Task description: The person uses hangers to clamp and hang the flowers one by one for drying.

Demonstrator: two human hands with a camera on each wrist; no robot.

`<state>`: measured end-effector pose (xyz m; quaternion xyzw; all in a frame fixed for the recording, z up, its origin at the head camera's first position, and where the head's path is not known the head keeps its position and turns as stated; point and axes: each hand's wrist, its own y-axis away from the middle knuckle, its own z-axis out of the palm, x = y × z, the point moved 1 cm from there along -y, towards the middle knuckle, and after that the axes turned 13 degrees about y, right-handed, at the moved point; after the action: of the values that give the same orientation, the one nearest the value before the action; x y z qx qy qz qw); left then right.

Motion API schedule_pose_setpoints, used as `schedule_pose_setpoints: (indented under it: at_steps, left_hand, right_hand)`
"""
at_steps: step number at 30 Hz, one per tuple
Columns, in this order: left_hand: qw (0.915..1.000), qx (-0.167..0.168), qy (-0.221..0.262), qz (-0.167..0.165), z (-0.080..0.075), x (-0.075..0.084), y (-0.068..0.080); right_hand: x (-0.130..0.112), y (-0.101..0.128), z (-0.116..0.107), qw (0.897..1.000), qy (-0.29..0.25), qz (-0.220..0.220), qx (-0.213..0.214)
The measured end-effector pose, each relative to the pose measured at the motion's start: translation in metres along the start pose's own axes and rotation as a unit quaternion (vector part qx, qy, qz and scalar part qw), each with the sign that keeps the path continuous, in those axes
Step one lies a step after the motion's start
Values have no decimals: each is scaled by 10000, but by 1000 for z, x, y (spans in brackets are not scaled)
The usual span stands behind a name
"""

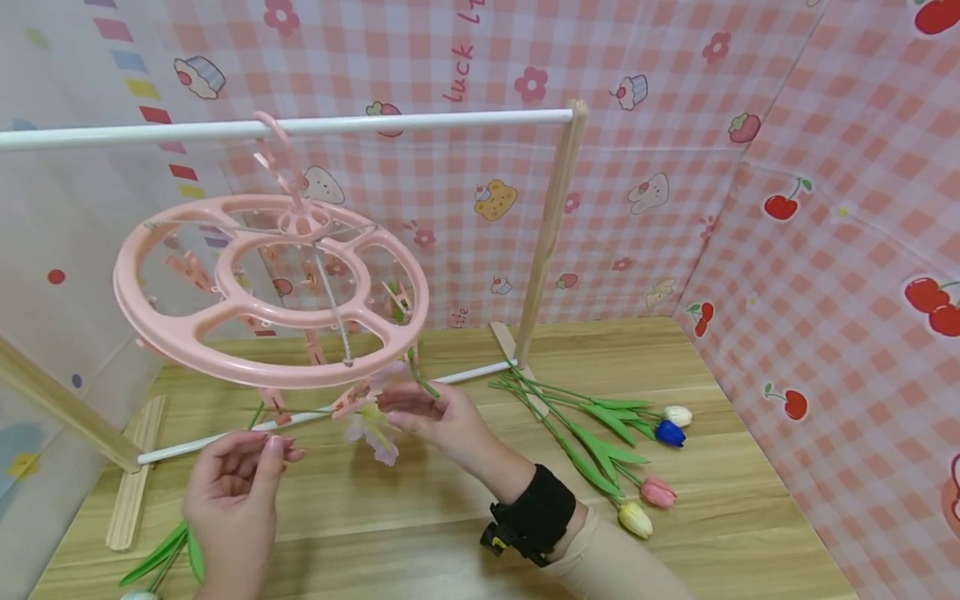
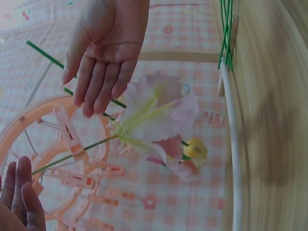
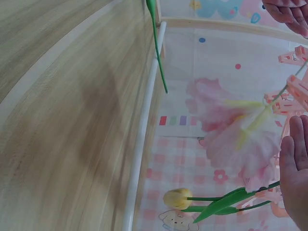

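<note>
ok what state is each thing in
round pink hanger: hung on the white rail
pale pink flower: stem in a clip, blossom hanging
yellow tulip by the hanger: hanging head down
four tulips at right: lying on the wooden table
left hand: fingers loosely bent, nothing visibly held
right hand: fingers straight, nothing visibly held

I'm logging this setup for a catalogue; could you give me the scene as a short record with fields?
overhead: pink round hanger, hooked over the white bar
clipped: pale pink flower, its stem at a pink peg
left hand: relaxed near the stem's end; contact unclear
right hand: fingers extended beside the flower
loose: white tulip, blue tulip, pink tulip, yellow tulip, on the wooden table
</note>
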<state>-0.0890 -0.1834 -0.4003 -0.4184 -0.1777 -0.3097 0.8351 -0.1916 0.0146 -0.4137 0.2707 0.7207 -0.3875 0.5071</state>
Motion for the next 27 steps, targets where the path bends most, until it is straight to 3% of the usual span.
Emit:
schedule_pose_setpoints:
  at_steps: [3,12,17,23,27]
  left_hand:
    - [9999,116,7,99,-4,0,-1]
    - [9978,641,16,178,-18,5,-2]
    - [9925,1080,-571,15,-27,9,-5]
    - [9747,1463,-1658,-332,-46,13,-9]
    - [9553,1626,-2422,-478,-60,16,-13]
  right_hand:
    - [1,2,-3,9990,406,162,109]
    - [-20,10,-18,9896,1269,7,674]
    - [-4,9,-31,9876,1258,7,943]
    - [14,9,-49,9845,1156,235,1298]
    - [15,11,-64,9814,1144,354,1498]
